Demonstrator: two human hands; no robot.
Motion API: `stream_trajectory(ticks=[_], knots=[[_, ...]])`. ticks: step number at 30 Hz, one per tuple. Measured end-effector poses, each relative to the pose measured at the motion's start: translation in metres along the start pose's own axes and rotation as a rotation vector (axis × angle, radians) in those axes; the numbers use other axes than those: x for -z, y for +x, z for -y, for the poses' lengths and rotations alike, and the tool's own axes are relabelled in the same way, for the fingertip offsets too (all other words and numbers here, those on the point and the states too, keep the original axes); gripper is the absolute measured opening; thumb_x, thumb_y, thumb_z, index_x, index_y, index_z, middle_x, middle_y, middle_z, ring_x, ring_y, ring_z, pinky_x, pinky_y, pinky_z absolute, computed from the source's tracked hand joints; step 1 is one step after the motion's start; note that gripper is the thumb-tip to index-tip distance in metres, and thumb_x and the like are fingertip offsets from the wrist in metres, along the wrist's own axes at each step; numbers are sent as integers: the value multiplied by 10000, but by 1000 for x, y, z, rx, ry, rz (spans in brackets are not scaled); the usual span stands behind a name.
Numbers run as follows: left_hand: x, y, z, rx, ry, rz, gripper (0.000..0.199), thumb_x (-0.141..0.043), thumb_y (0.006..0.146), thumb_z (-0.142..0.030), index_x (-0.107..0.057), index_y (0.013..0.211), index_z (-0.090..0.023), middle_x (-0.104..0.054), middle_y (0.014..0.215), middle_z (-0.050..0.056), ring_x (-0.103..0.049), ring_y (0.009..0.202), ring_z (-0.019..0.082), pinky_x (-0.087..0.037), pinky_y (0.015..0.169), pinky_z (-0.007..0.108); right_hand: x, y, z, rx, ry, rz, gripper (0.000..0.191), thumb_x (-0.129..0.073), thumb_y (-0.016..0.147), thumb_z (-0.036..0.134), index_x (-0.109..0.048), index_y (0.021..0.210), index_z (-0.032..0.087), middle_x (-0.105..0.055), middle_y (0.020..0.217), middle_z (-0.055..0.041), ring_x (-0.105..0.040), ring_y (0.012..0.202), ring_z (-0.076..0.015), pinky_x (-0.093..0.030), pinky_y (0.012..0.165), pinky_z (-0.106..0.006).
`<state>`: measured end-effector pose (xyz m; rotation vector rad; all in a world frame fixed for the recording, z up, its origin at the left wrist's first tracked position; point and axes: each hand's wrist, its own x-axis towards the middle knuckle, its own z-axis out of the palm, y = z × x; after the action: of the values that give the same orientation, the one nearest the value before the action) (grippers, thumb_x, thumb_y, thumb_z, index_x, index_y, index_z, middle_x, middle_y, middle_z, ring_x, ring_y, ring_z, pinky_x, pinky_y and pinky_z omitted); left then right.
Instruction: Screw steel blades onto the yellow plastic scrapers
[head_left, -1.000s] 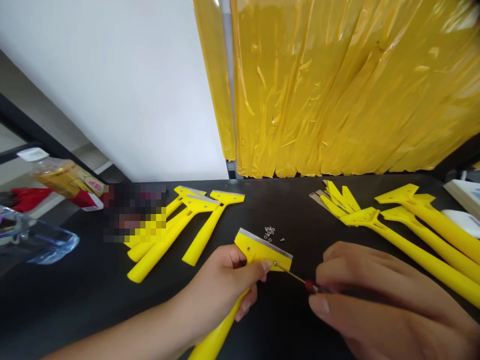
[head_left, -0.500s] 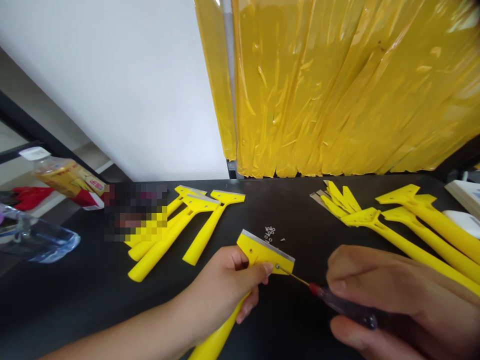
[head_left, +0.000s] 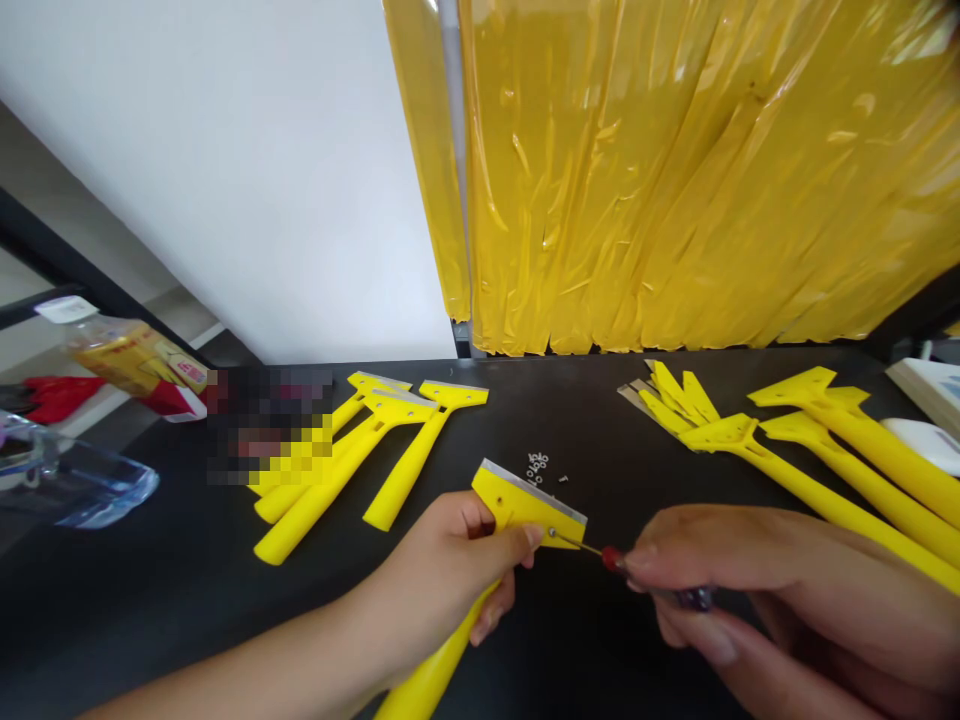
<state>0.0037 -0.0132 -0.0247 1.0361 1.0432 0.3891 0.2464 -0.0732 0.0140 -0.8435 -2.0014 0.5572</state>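
My left hand (head_left: 465, 570) grips a yellow scraper (head_left: 517, 505) by its head, thumb on the face, with the metal blade edge pointing up and away. One screw sits in the hole near the right end of the head; the left hole shows no screw. My right hand (head_left: 757, 590) is closed on a screwdriver (head_left: 613, 559) with a red collar and a dark clear handle. Its thin shaft reaches the screw in the scraper head. Small loose screws (head_left: 537, 466) lie on the black table just beyond the blade.
Several yellow scrapers with blades (head_left: 426, 450) lie at the left. On the right are yellow handles (head_left: 847, 475) and small yellow plates (head_left: 681, 395) beside metal blades. A bottle (head_left: 135, 355) and a clear blue container (head_left: 97, 490) stand far left. Yellow film (head_left: 637, 180) hangs behind.
The fingers of my right hand have moved forward along the screwdriver and now cover most of its handle. My left hand and the scraper have stayed almost still.
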Motion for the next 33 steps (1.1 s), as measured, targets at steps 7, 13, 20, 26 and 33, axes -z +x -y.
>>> stream_trajectory(ticks=[7,13,20,26,33], knots=[[1,-1,2,7,19,5,304,-669,914,-453,-607,775,-190,-493,425,-63,-395,351,78,-290,398,198,0,5,3,71,-118,-32,263,-688,951,141,-598,1178,237,-710,734,19,-707,606,-136,-589,572,-210],[0,0,3,5,34,16,279,-662,910,-435,-608,782,-193,-499,434,-64,-398,357,80,-290,395,197,0,7,4,101,-70,57,294,-634,930,62,-670,1191,192,-718,885,-35,-673,650,-126,-563,579,-214],[-2,-1,1,1,29,4,283,-680,894,-438,-598,773,-196,-490,436,-71,-391,360,78,-304,393,194,-3,-2,0,112,-201,-26,229,-674,966,177,-651,1191,213,-788,901,-27,-768,766,-145,-612,699,-198],[-3,-1,0,-9,31,8,286,-678,889,-442,-604,769,-193,-486,433,-70,-385,357,76,-299,397,197,-1,8,1,88,-155,-28,171,-650,986,180,-636,1153,207,-734,798,-8,-727,658,-138,-594,587,-196],[1,-1,0,4,21,41,272,-679,898,-424,-612,779,-188,-500,442,-67,-403,358,77,-316,392,185,10,10,10,183,-266,190,241,-648,972,135,-717,1179,238,-767,974,-22,-772,861,-179,-643,808,-221]])
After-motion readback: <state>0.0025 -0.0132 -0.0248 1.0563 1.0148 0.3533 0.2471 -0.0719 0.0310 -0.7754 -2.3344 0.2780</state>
